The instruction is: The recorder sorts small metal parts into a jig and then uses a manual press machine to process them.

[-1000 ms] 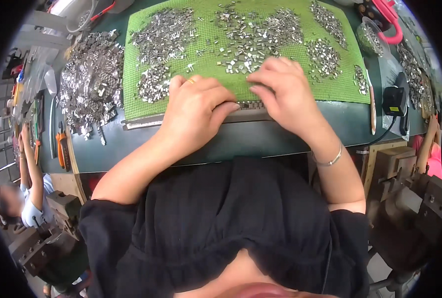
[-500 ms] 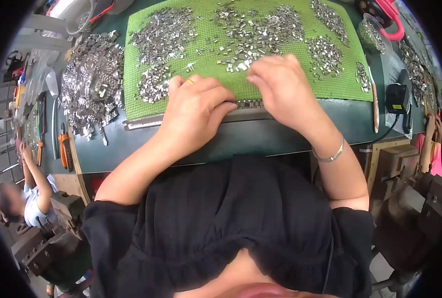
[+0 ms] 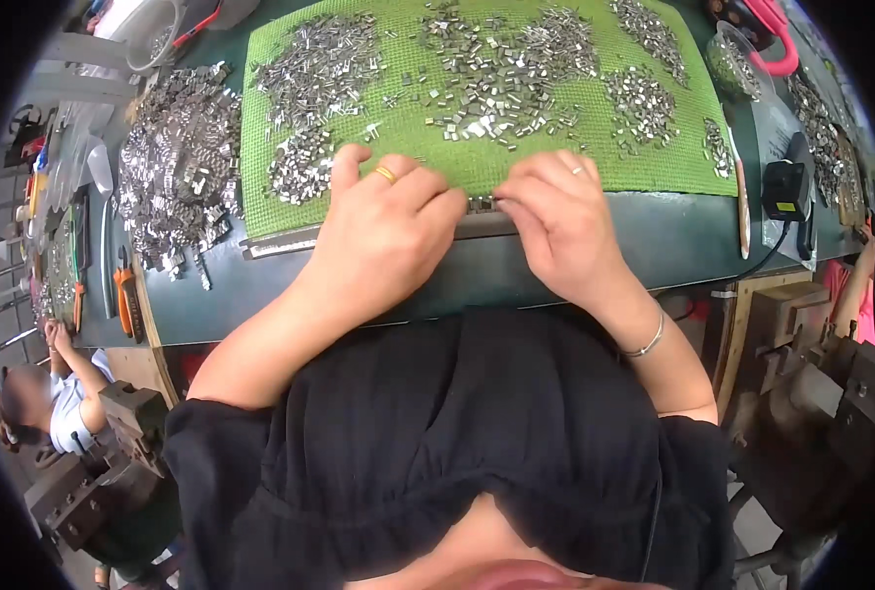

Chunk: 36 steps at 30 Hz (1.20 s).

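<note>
A long, narrow metal rail [image 3: 290, 242] lies along the front edge of a green textured mat [image 3: 418, 147]. Small metal pieces [image 3: 481, 205] sit in a row in it, showing between my hands. My left hand [image 3: 386, 228] is closed over the rail, its fingers curled down and its index finger bent up; what its fingertips hold is hidden. To the right, my right hand [image 3: 567, 211] is closed, thumb and fingers pinched at the end of that row. Whatever is in this pinch is too small to make out.
Heaps of tiny metal parts [image 3: 501, 84] cover the mat. On the left are a pile of linked metal strips [image 3: 177, 162] and orange-handled pliers [image 3: 125, 295]. A black adapter [image 3: 784, 192] and a clear cup of parts [image 3: 735, 64] stand right. Other people work at both sides.
My right hand has come down from above the mat to the rail, its fingers now pinched there. My left hand has shifted slightly and its index finger is raised more.
</note>
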Tool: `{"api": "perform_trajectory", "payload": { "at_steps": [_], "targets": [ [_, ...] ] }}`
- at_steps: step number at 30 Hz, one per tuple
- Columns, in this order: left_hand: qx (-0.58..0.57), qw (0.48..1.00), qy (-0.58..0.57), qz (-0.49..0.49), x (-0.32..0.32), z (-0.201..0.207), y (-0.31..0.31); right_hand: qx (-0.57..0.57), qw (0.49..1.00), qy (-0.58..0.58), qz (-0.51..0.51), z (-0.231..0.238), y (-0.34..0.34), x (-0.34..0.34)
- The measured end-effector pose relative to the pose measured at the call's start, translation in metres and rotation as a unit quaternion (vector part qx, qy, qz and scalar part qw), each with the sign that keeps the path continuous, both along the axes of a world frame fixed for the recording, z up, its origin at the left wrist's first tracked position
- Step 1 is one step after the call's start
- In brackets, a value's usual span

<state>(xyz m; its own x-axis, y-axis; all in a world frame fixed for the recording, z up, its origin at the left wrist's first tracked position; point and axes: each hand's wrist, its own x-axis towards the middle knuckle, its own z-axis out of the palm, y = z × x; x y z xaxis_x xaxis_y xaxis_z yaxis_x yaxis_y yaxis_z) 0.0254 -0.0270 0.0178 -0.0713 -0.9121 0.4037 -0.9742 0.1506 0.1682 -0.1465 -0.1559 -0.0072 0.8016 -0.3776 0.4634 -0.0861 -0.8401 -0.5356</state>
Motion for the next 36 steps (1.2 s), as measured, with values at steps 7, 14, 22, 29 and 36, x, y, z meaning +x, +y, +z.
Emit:
{"api": "perform_trajectory", "payload": {
  "at_steps": [7, 14, 22, 29, 36],
  "targets": [
    [0.029, 0.997, 0.064, 0.041, -0.003, 0.001, 0.002, -0.096, 0.995, 0.036, 0.015, 0.005, 0.006, -0.017],
    [0.039, 0.992, 0.083, 0.086, 0.025, 0.002, -0.026, -0.12, 0.99, 0.068, 0.041, 0.007, 0.002, -0.015],
    [0.054, 0.994, 0.053, 0.072, 0.036, -0.008, -0.047, -0.114, 0.987, 0.08, 0.082, 0.019, -0.01, -0.019],
    [0.121, 0.97, 0.211, 0.007, 0.019, 0.014, -0.032, 0.015, 0.998, 0.044, -0.035, 0.008, -0.025, 0.005],
    [0.09, 0.987, 0.131, 0.01, -0.003, 0.007, -0.014, -0.036, 0.99, 0.107, -0.082, 0.015, -0.023, 0.025]
  ]
}}
